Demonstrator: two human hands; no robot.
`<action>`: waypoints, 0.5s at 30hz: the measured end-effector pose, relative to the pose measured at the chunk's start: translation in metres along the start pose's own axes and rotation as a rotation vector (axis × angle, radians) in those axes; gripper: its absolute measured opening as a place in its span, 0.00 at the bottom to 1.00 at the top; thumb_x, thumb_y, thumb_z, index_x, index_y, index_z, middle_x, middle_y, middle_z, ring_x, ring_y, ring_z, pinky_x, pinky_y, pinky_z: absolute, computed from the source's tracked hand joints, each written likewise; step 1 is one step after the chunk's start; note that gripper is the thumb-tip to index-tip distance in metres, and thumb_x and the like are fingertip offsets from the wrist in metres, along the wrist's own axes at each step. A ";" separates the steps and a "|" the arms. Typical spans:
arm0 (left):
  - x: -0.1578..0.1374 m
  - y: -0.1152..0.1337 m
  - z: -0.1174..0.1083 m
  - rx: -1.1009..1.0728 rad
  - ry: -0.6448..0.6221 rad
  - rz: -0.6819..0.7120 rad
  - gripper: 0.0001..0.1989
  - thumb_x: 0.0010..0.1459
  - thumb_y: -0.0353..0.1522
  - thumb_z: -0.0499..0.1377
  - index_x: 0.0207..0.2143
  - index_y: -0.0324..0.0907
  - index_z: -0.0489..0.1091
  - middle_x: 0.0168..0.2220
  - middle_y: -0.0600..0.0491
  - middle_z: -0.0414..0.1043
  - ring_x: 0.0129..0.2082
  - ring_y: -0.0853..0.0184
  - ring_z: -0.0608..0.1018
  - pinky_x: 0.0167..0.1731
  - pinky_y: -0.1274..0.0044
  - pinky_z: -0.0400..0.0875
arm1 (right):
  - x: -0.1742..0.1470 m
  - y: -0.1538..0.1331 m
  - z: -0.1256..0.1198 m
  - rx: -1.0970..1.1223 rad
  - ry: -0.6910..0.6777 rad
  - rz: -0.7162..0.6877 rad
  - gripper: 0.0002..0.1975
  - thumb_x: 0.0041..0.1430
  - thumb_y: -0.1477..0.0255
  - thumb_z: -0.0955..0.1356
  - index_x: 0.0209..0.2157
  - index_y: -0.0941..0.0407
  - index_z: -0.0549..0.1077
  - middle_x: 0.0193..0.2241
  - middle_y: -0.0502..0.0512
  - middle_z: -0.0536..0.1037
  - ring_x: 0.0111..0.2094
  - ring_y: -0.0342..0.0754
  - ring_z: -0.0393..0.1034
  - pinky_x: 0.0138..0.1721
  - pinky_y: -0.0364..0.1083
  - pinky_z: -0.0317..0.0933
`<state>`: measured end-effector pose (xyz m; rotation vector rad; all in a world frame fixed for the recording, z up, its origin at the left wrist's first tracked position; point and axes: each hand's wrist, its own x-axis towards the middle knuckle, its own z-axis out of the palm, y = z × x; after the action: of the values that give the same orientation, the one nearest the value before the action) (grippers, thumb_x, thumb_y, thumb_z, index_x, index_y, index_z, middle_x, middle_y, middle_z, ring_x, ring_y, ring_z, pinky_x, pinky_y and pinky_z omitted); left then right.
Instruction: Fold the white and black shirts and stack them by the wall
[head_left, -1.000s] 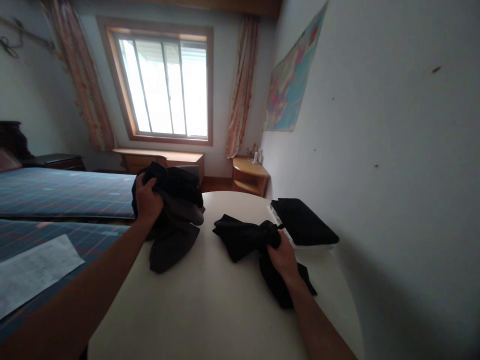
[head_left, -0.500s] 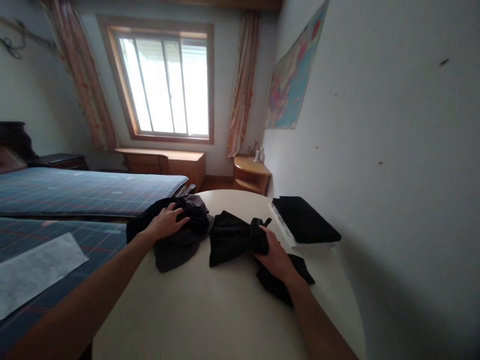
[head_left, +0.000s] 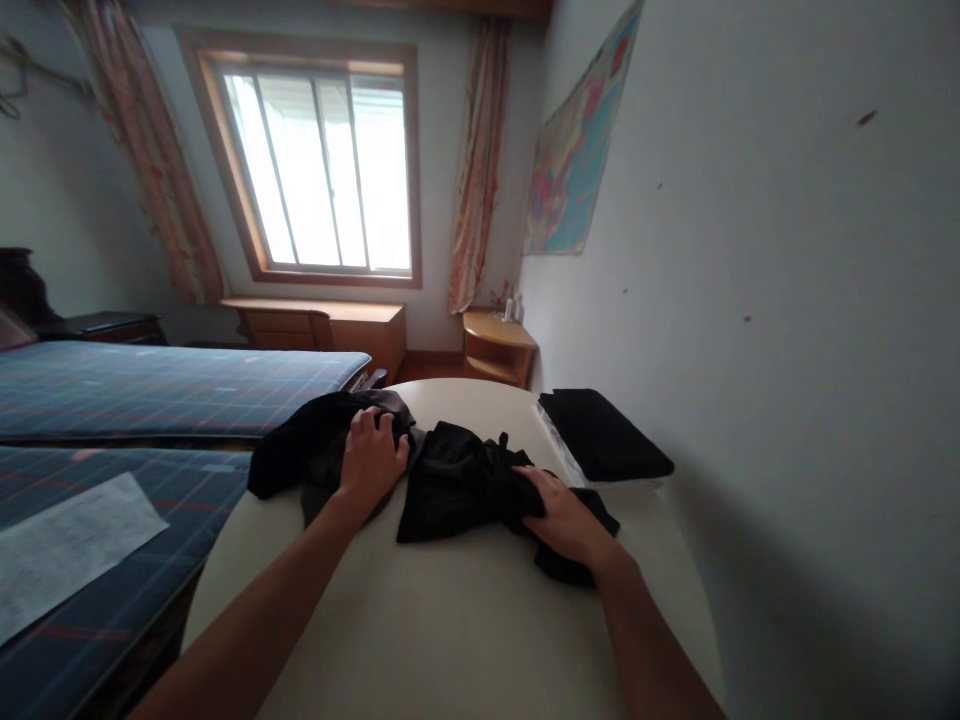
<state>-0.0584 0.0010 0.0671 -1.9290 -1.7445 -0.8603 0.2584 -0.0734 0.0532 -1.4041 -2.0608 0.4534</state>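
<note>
My left hand [head_left: 373,455] lies over a rumpled heap of black and dark grey clothing [head_left: 292,445], fingers bent and spread apart. Closed on the bunched middle of a black garment [head_left: 446,485] is my right hand [head_left: 559,515]. That garment stretches across the round table, its left part flared out and its other end showing beyond my right hand. Exactly what kind of garment it is, I cannot tell. My right fingertips are partly lost in the dark cloth.
The cream round table [head_left: 450,640] carries a folded black cloth [head_left: 604,435] on something white, close to the wall at right. Left of the table are beds with blue plaid mattresses [head_left: 172,390] and a paper sheet [head_left: 75,545]. A wooden corner shelf [head_left: 499,330] stands beyond.
My left hand has moved right across the heap toward the black garment. My right hand has shifted slightly; the black garment's knotted-looking middle now lies flatter and more spread.
</note>
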 end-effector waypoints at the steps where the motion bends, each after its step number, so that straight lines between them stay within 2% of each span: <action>1: -0.006 0.010 0.004 -0.036 0.007 0.009 0.22 0.60 0.37 0.56 0.53 0.33 0.68 0.58 0.34 0.62 0.62 0.43 0.62 0.58 0.58 0.60 | 0.000 0.001 0.000 -0.017 0.017 0.022 0.30 0.48 0.81 0.65 0.54 0.53 0.69 0.56 0.59 0.71 0.58 0.55 0.65 0.60 0.55 0.56; 5: -0.036 0.041 0.021 -0.272 -0.020 0.126 0.24 0.64 0.36 0.54 0.61 0.39 0.62 0.64 0.38 0.58 0.67 0.46 0.55 0.63 0.54 0.52 | 0.001 0.002 -0.008 -0.001 -0.003 0.024 0.23 0.47 0.84 0.59 0.42 0.53 0.73 0.42 0.56 0.78 0.46 0.52 0.72 0.51 0.50 0.62; 7: -0.049 0.051 0.023 -0.429 -0.141 0.270 0.27 0.66 0.37 0.52 0.66 0.42 0.56 0.68 0.41 0.51 0.69 0.49 0.53 0.64 0.57 0.52 | 0.001 -0.002 -0.014 0.070 -0.029 0.002 0.19 0.48 0.83 0.59 0.37 0.53 0.73 0.37 0.53 0.78 0.42 0.50 0.73 0.47 0.49 0.63; 9: -0.057 0.056 0.018 -0.572 -0.304 0.389 0.30 0.67 0.37 0.51 0.69 0.45 0.49 0.70 0.43 0.48 0.67 0.53 0.58 0.63 0.61 0.57 | 0.002 -0.006 -0.017 0.195 -0.013 -0.017 0.17 0.52 0.81 0.59 0.39 0.52 0.71 0.36 0.51 0.78 0.39 0.49 0.73 0.43 0.47 0.63; 10: -0.061 0.058 0.013 -0.630 -0.382 0.427 0.31 0.67 0.38 0.51 0.70 0.46 0.47 0.70 0.43 0.49 0.65 0.54 0.62 0.61 0.63 0.60 | 0.002 -0.008 -0.017 0.258 0.020 -0.028 0.17 0.53 0.79 0.59 0.42 0.52 0.70 0.37 0.50 0.78 0.39 0.48 0.73 0.43 0.47 0.64; 12: -0.065 0.060 0.000 -0.701 -0.498 0.464 0.32 0.67 0.39 0.51 0.70 0.45 0.48 0.65 0.43 0.60 0.59 0.55 0.71 0.57 0.65 0.66 | 0.003 -0.009 -0.015 0.326 0.117 -0.051 0.19 0.54 0.77 0.61 0.48 0.52 0.66 0.42 0.51 0.77 0.41 0.48 0.72 0.45 0.47 0.64; 14: -0.067 0.062 -0.014 -0.734 -0.576 0.486 0.27 0.67 0.41 0.51 0.65 0.43 0.59 0.55 0.43 0.72 0.52 0.56 0.76 0.51 0.67 0.69 | 0.006 -0.007 -0.011 0.284 0.208 -0.052 0.21 0.54 0.75 0.64 0.52 0.52 0.63 0.46 0.54 0.76 0.46 0.50 0.71 0.49 0.50 0.63; 15: -0.068 0.063 -0.021 -0.753 -0.623 0.503 0.23 0.67 0.42 0.50 0.59 0.42 0.67 0.47 0.45 0.77 0.46 0.57 0.79 0.48 0.69 0.71 | 0.008 -0.005 -0.009 0.237 0.243 -0.034 0.22 0.55 0.73 0.65 0.53 0.53 0.64 0.48 0.56 0.75 0.47 0.51 0.71 0.50 0.51 0.63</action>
<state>-0.0023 -0.0715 0.0435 -3.2249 -1.1323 -0.8372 0.2582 -0.0688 0.0653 -1.2178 -1.7709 0.4706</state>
